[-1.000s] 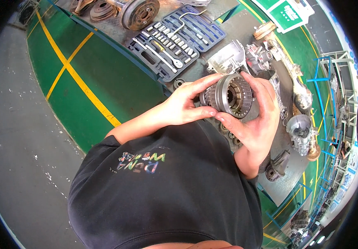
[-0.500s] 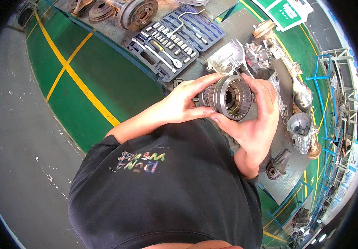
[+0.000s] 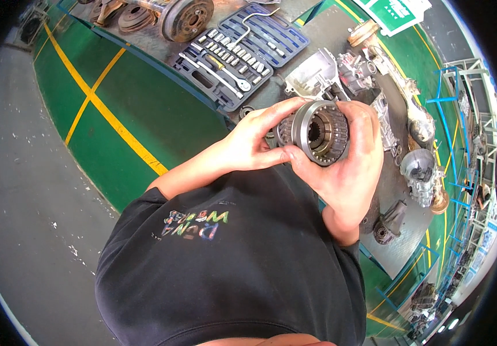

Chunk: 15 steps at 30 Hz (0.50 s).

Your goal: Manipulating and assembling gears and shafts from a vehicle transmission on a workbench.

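In front of my chest I hold a steel synchronizer gear assembly [image 3: 328,134], a toothed metal piece with a splined bore facing to the right. A smooth grooved ring [image 3: 302,130] circles its middle. My left hand [image 3: 258,134] grips the left end, with thumb below and fingers above. Around the right side curls my right hand [image 3: 353,167], its thumb against the lower edge of the ring and its fingers at the top. The fingers partly hide the left end and the far right edge.
Beyond my hands, a metal-topped bench carries an open blue socket set [image 3: 225,69], a rusty brake drum [image 3: 188,20], a pale housing [image 3: 313,75] and several gearbox parts. A bell-shaped housing [image 3: 418,167] and a dark casting [image 3: 391,222] lie to the right. Green floor with yellow lines [image 3: 115,127] shows left.
Both hands keep their grip on the gear assembly, which has moved slightly left and turned a little. My right hand has shifted slightly left with it. The surroundings have shifted slightly in view.
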### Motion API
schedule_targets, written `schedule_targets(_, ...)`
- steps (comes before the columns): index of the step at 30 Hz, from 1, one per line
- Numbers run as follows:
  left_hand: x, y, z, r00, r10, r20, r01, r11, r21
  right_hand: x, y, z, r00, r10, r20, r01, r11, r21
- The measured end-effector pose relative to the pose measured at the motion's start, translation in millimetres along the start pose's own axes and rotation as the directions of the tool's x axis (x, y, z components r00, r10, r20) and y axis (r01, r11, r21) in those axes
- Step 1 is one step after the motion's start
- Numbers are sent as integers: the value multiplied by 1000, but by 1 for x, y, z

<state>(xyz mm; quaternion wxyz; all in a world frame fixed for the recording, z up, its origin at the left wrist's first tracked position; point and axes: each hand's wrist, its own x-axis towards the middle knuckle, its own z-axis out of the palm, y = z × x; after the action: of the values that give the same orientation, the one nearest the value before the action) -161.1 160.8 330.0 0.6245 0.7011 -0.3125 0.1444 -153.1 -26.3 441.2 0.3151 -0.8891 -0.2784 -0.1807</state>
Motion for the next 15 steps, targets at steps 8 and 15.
schedule_targets(8, 6, 16, 6, 998, -31, -53, 32, 999, 16, 1, 16, -1, 992, -126, -3, 126, 987, 105)
schedule_targets(15, 9, 31, 3, 995, -39, -92, 68, 938, 339, -7, 41, -6, 990, 17, 138, -86, 853, 515)
